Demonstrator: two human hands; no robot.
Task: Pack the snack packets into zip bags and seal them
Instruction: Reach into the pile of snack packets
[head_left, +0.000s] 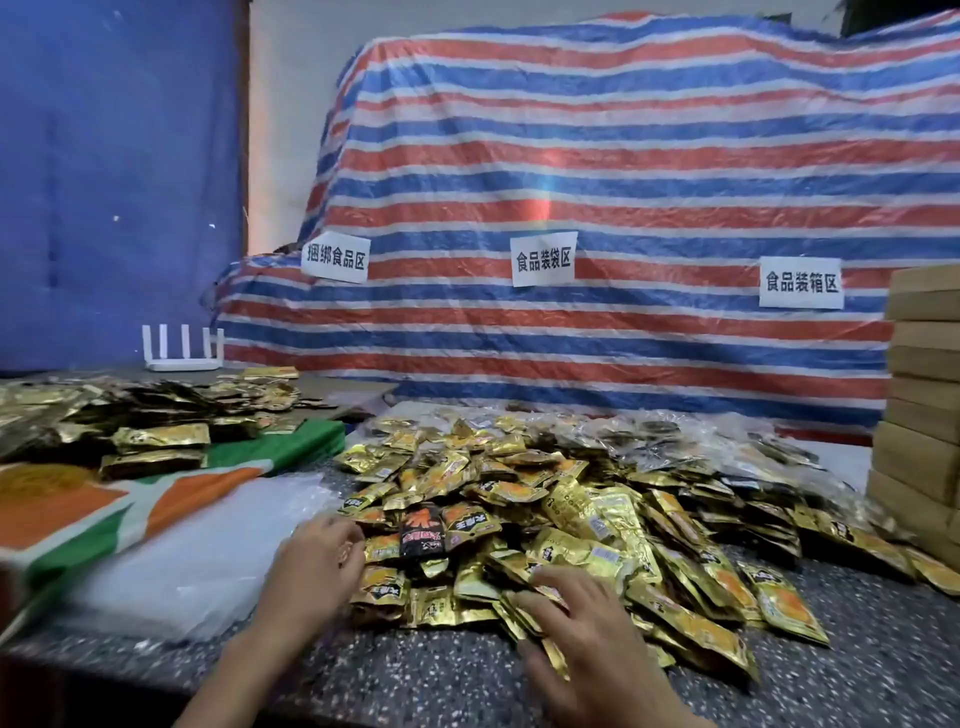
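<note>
Both hands work at the near edge of the packets (571, 499) heaped on a speckled table (415, 680).
Both forearms are cut off by the bottom edge, and blur smears the left hand (311, 566). Its fingers curl in against the heap's left edge and touch packets, but I cannot tell whether they grip one. The right hand (587, 634) lies on the heap's front, with fingers spread and nearly straight on top of several packets, gripping none that shows. The packets are small gold foil sachets with orange and black print. One black packet (423, 535) lies just beside the left fingertips. Hazy clear zip bags (197, 566) lie stacked just left of the heap.
</note>
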